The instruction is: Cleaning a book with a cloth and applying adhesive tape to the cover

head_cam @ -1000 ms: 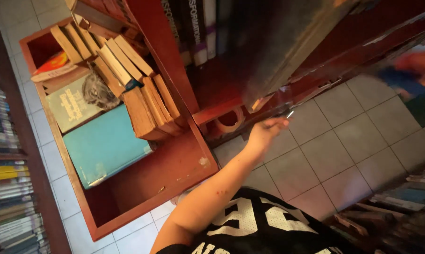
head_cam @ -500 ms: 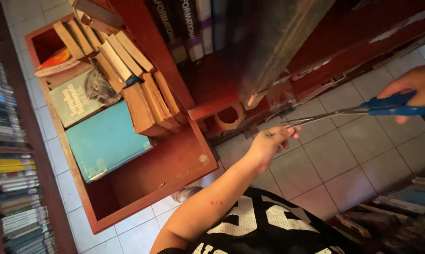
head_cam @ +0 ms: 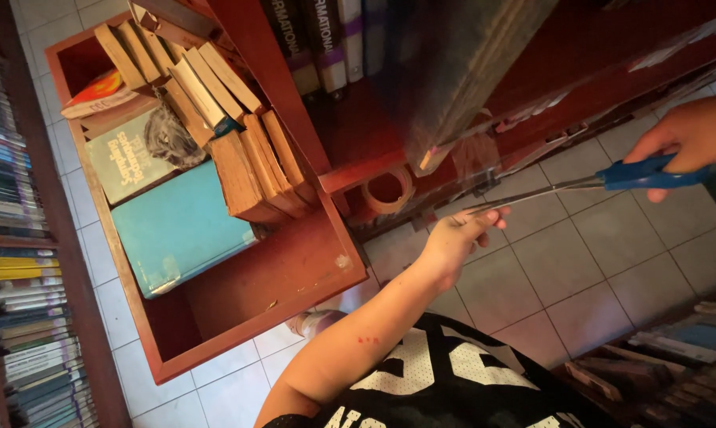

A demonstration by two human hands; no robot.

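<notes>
While my right hand [head_cam: 694, 139] grips the blue-handled scissors [head_cam: 580, 184], fingers closed round the handles, my left hand [head_cam: 457, 238] pinches clear tape [head_cam: 473, 158] at the blade tips (a tape roll [head_cam: 387, 190] sits on the red shelf [head_cam: 294, 261] nearby).

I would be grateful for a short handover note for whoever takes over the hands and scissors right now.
Left hand: raised by the red shelf edge, fingers pinching a clear strip of tape under the scissor tips.
Right hand: gripping the blue-handled scissors, blades pointing at the left fingers.
Tape roll: sits on the shelf beside the left hand.
Done: scissors brought to the strip.
Left: the cut; whether it has started cannot be told.
</notes>
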